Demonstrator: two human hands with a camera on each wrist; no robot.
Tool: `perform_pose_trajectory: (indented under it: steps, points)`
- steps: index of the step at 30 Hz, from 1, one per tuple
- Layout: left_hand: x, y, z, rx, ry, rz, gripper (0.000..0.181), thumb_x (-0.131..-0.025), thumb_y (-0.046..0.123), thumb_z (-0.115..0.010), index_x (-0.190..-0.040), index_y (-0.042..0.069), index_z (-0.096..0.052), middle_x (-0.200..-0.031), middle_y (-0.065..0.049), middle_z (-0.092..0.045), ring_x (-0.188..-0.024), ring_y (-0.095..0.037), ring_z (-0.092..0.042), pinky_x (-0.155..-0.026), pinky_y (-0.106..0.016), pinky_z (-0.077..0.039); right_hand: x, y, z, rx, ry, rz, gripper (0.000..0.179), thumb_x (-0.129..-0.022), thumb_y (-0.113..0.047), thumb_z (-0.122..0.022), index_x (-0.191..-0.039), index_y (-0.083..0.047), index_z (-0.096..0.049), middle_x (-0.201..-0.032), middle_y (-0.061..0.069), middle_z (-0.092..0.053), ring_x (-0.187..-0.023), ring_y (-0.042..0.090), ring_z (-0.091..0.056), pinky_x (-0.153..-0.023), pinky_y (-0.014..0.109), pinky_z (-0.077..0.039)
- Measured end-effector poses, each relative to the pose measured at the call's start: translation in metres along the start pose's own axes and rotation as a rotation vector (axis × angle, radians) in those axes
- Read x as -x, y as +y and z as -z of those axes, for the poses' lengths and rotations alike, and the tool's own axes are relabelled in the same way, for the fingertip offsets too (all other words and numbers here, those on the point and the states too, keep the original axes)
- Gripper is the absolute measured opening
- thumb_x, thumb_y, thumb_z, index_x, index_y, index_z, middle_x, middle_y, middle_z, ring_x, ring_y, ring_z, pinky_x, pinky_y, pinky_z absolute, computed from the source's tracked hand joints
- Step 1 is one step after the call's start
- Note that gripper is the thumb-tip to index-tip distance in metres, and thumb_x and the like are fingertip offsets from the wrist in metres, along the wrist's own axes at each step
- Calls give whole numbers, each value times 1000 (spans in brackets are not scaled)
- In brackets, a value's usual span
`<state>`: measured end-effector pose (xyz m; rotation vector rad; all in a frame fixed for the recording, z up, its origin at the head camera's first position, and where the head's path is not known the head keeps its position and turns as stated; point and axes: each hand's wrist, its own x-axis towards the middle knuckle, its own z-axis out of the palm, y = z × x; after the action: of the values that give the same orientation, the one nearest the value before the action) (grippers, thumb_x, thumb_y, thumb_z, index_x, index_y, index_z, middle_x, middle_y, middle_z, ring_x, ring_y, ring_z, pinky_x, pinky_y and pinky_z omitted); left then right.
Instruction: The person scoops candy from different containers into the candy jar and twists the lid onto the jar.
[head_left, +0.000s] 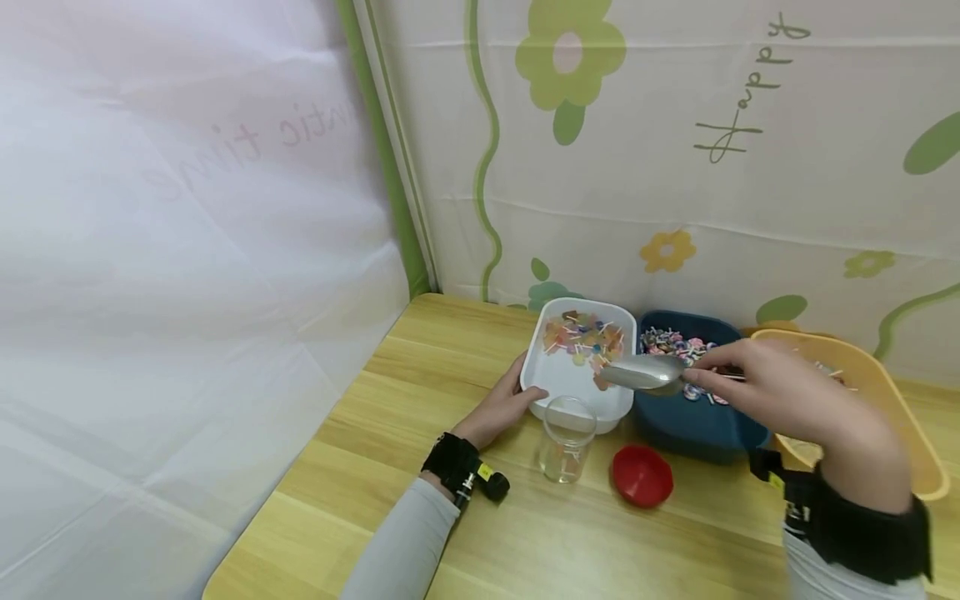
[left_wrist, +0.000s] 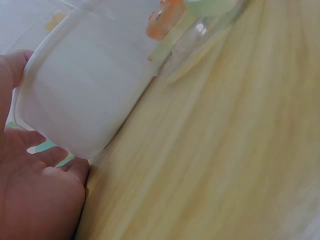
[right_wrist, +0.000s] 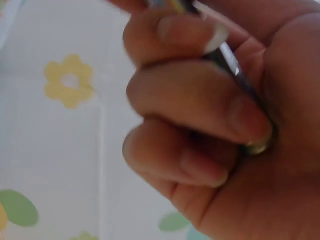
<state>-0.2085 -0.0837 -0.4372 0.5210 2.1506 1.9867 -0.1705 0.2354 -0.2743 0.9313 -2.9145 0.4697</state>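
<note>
My left hand (head_left: 497, 407) grips the near left corner of a white plastic bin (head_left: 564, 385), thumb over its rim and fingers against the outer wall. Small translucent colored lollipops (head_left: 579, 335) on white sticks lie in the bin's far part. A large metal spoon (head_left: 643, 372) is in my right hand (head_left: 780, 390), its bowl held above the right side of the white bin. In the right wrist view, fingers curl round the spoon's handle (right_wrist: 235, 67). A clear cup (head_left: 557, 458) stands in front of the white bin.
Right of the white bin sits a dark blue bin (head_left: 693, 442) with striped wrapped candies (head_left: 667, 342). A yellow bin (head_left: 911, 421) is farther right, partly behind my right arm. A small red bowl (head_left: 642, 477) lies on the wooden table (head_left: 360, 442). Printed curtains (head_left: 675, 192) hang behind.
</note>
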Motion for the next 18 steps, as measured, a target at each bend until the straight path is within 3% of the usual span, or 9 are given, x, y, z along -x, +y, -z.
perform_pose_trajectory:
  steps: [5,13,18]
  points:
    - [0,-1,0,2,4,7,71,-93,19,-55,-150,21,-13,-154,-12,-12,-136,-26,-15,-110,-46,-19,-21,-6,-17,-9,-61,-59,15,-92,-23,-59,-87,-13,-69,-64,-5,-52,-54,12,-45,-49,29,-39]
    - [0,1,1,14,3,-4,70,-93,18,-56,-150,20,-14,-154,-12,-13,-136,-26,-14,-110,-47,-18,-45,-13,-45,-1,-47,-144,18,-91,-19,-57,-95,-8,-70,-77,1,-60,-65,18,-48,-50,33,-41]
    - [1,0,1,9,0,-11,70,-93,17,-55,-150,19,-14,-154,-12,-13,-136,-26,-14,-111,-47,-18,-59,-19,-66,30,-20,-190,15,-89,-15,-57,-87,-9,-70,-72,3,-58,-62,20,-47,-48,33,-39]
